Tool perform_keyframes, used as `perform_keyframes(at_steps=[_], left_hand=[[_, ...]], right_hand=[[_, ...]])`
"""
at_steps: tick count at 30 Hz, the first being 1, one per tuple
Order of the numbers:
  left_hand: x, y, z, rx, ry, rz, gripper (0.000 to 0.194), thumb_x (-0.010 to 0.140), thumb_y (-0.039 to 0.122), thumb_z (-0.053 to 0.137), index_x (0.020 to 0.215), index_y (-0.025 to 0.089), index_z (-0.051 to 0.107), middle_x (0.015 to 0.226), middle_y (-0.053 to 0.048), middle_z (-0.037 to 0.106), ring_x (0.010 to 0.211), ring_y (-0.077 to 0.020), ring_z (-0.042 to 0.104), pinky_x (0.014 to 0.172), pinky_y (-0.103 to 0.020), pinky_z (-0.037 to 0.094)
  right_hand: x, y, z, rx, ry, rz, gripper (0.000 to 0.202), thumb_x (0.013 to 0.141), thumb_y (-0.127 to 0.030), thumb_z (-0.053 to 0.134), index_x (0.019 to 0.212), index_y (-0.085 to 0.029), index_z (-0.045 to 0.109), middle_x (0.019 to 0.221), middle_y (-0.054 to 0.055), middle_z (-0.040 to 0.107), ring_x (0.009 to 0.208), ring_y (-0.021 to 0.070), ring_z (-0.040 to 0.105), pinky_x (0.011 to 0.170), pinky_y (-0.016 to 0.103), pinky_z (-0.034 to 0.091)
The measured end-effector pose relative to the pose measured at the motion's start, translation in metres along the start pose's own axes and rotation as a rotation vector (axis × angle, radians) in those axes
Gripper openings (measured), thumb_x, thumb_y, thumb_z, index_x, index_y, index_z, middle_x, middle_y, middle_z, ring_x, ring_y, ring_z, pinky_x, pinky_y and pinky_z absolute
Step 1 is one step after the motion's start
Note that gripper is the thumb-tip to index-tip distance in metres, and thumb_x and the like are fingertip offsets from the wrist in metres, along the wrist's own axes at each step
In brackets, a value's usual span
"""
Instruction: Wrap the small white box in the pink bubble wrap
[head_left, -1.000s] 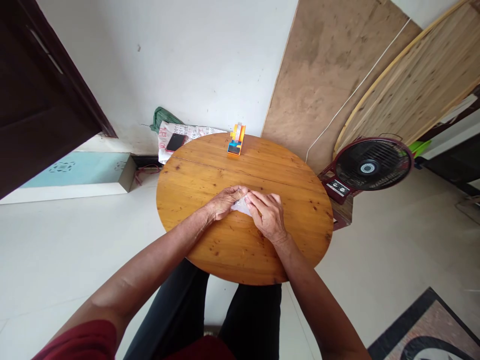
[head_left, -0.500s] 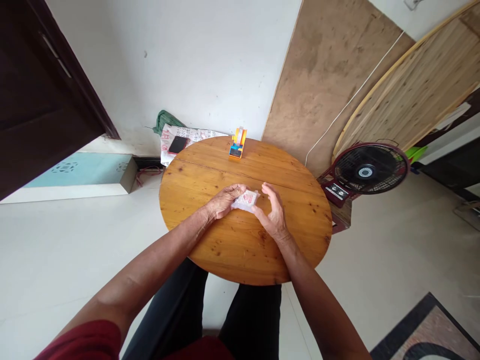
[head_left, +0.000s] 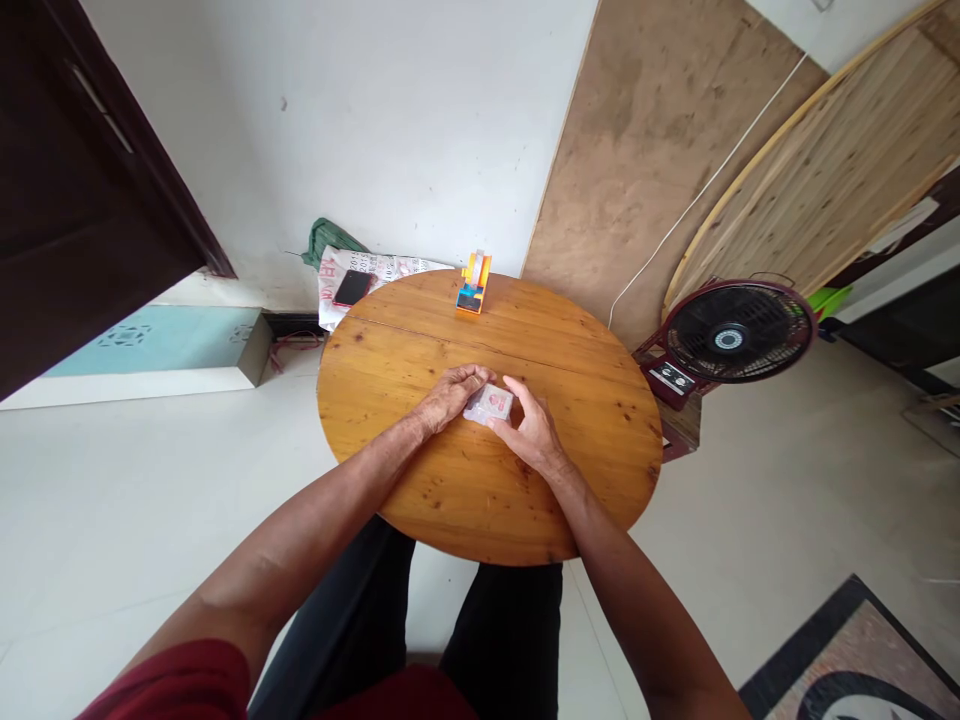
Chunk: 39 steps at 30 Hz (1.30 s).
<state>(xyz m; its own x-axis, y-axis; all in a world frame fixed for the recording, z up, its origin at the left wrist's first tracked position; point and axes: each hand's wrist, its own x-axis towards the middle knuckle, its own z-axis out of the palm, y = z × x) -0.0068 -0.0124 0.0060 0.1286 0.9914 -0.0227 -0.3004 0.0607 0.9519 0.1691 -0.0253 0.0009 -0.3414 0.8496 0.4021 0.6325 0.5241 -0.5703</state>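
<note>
Near the middle of the round wooden table (head_left: 450, 490) is a small whitish box (head_left: 491, 402) with a red mark on top and what looks like clear wrapping. My left hand (head_left: 453, 395) grips its left side, thumb along the upper edge. On the right side, my right hand (head_left: 531, 428) has thumb and fingers closed around the box's edges. At the table's far edge stands an orange and blue tape dispenser (head_left: 474, 283).
A phone (head_left: 353, 288) lies on a printed white sack (head_left: 328, 300) beyond the table's left edge. To the right stands a dark red fan (head_left: 729, 338). A white wall (head_left: 375, 120) rises behind the table.
My right hand has moved left, and its raised fingers have come down onto the box. The box now sits flatter between both hands.
</note>
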Motion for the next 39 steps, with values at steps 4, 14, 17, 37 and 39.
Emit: perform_keyframes(at_steps=[4,14,17,37,39], left_hand=[[0.004,0.0,-0.005,-0.025,0.139,0.074,0.032,0.063,0.038,0.076,0.084,0.015,0.066,0.073,-0.001,0.067,0.066,-0.0142,0.06,0.065,-0.026,0.045],[0.0,0.006,-0.008,-0.003,0.086,0.06,0.04,0.057,0.04,0.083,0.084,0.015,0.067,0.076,-0.001,0.069,0.065,-0.013,0.06,0.066,-0.026,0.046],[-0.001,0.006,-0.008,0.04,0.047,0.057,0.04,0.057,0.038,0.084,0.085,0.015,0.069,0.077,-0.001,0.068,0.065,-0.012,0.059,0.064,-0.025,0.045],[-0.004,0.005,-0.007,0.139,-0.077,0.033,0.038,0.064,0.044,0.081,0.089,0.018,0.071,0.071,0.002,0.067,0.057,-0.0102,0.054,0.057,-0.022,0.041],[-0.003,0.004,-0.007,0.139,-0.067,0.043,0.035,0.063,0.044,0.082,0.084,0.018,0.071,0.07,0.002,0.067,0.058,-0.0108,0.055,0.058,-0.022,0.043]], right_hand=[[0.0,-0.004,-0.007,0.071,-0.034,0.012,0.066,0.074,-0.034,0.067,0.134,-0.019,0.048,0.132,0.013,0.06,0.118,0.0286,0.058,0.103,0.048,0.043],[-0.001,-0.002,-0.014,0.12,0.094,-0.054,0.049,0.075,-0.03,0.064,0.122,-0.019,0.056,0.123,0.012,0.064,0.113,0.0264,0.06,0.102,0.045,0.043],[-0.001,-0.004,-0.013,0.051,0.134,-0.129,0.039,0.075,-0.029,0.063,0.113,-0.021,0.061,0.122,0.01,0.064,0.114,0.0261,0.059,0.101,0.044,0.043],[-0.007,-0.01,-0.017,-0.326,0.034,-0.297,0.035,0.083,-0.03,0.058,0.116,-0.025,0.066,0.138,0.008,0.052,0.119,0.0259,0.049,0.099,0.042,0.037],[-0.008,-0.01,-0.016,-0.343,0.025,-0.296,0.035,0.084,-0.031,0.057,0.117,-0.025,0.066,0.138,0.007,0.052,0.119,0.0255,0.049,0.099,0.041,0.037]])
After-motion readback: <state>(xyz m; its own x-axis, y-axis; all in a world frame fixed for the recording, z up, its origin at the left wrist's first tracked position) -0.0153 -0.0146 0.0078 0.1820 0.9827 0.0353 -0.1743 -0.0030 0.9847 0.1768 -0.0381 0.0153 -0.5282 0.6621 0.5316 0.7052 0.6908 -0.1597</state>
